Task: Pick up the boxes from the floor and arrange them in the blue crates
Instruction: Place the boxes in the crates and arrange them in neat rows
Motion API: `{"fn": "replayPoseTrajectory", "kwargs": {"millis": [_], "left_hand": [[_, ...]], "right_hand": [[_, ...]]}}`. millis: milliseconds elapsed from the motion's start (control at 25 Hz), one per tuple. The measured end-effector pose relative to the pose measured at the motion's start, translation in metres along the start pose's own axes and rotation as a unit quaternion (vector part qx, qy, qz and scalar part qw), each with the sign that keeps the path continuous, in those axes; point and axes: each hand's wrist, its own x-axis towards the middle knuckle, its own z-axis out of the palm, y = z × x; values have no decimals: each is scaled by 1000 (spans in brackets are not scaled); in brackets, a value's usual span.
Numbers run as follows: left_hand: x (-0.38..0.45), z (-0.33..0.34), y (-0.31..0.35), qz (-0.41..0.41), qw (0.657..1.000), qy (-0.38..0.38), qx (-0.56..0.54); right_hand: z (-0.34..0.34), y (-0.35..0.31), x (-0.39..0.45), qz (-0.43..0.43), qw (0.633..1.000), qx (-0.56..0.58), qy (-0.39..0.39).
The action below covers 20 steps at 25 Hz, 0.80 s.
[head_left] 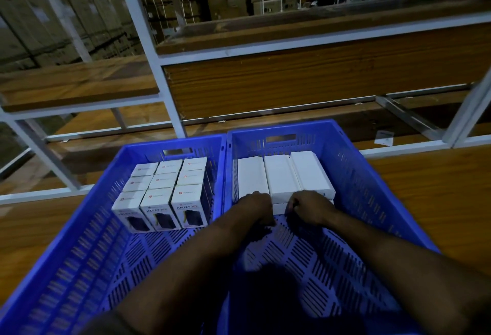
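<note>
Standing at the far left, brown cardboard cartons (53, 21) fill the dim background behind a white metal rack frame (156, 63) with wooden shelves (79, 79). Nearer, two blue crates sit side by side, their walls touching. The left crate (87, 228) holds nine upright printed boxes (159, 194) packed three by three toward its far end, white tops up, dark product pictures and lettering on their near faces; the near half of its slotted floor is bare. The right crate (372, 196) holds three plain white boxes (281, 175) lying flat in a row against its far wall, with the edge of at least one more white box showing beneath them. Both forearms reach into the right crate. The left hand (256, 208) and the right hand (309, 208) rest close together at the near edge of the white boxes, fingers curled down over that edge against the lower layer; whether they are gripping a box or only pressing on it cannot be told. To the right of the crates lies a wooden surface (438, 202), with more white frame (467, 117) beyond.
</note>
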Motion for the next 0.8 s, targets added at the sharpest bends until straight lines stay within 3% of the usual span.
{"fn": "replayPoseTrajectory", "kwargs": {"millis": [80,160,200,240,320,440,640,800], "left_hand": [[2,-1,-2,-1,1000,15,-15],[1,-2,-3,-2,998,53,-35],[0,-3,-3,-2,996,82,-43],[-2,-4,-2,-1,992,114,-50],[-4,-3,-2,1,985,162,-65],[-3,-3,0,-4,989,134,-65],[3,-6,-1,0,998,56,-30],[1,-3,-1,8,995,69,-73]], "right_hand": [[-12,-4,-3,44,992,-19,113],[-21,-5,-6,61,959,-91,260],[-22,-2,-5,66,945,-115,298],[-20,3,-3,77,941,-133,301],[-13,12,2,117,961,-119,219],[-6,22,11,154,983,24,92],[-9,20,7,139,987,5,74],[-7,5,1,84,985,-105,105]]}}
